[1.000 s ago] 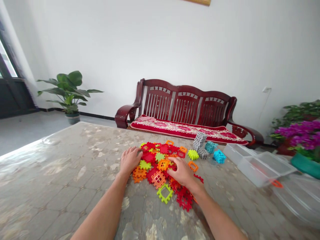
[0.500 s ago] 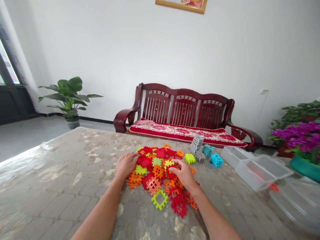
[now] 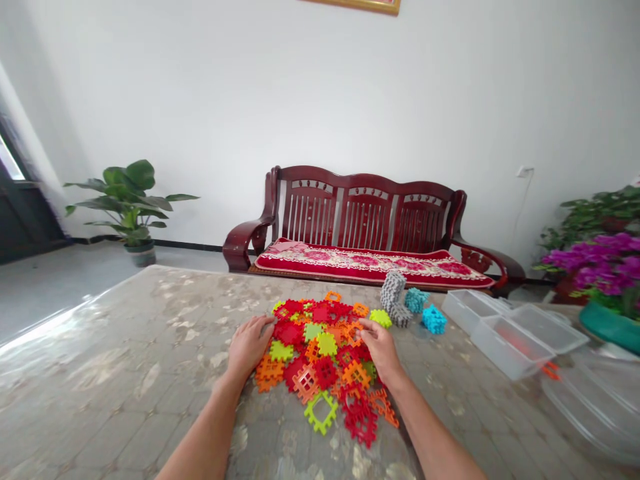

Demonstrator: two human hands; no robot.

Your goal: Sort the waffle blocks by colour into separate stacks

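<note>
A heap of flat plastic interlocking tiles with notched edges, in red, orange and yellow-green, is spread over the table between my hands. My left hand [image 3: 251,341] rests against the heap's left edge, fingers stretched out and holding nothing. At the right edge, my right hand [image 3: 381,348] has its thumb and fingers apart, touching or just over the tiles. A solid yellow-green tile [image 3: 327,344] lies near the middle, above a red window tile [image 3: 325,372]. Nearer me are a yellow-green frame tile [image 3: 321,412] and an orange window tile [image 3: 306,383].
Behind the heap stand grey stacked tiles [image 3: 393,291], a teal bundle [image 3: 417,300] and a blue bundle [image 3: 434,319]. To the right are a clear plastic box [image 3: 505,347] and purple flowers [image 3: 595,260]. A wooden bench [image 3: 370,193] stands beyond the patterned table [image 3: 150,360].
My right hand has moved from over the heap to its right edge, uncovering tiles. The solid yellow-green and red window tiles now show near the middle. My left hand stays put.
</note>
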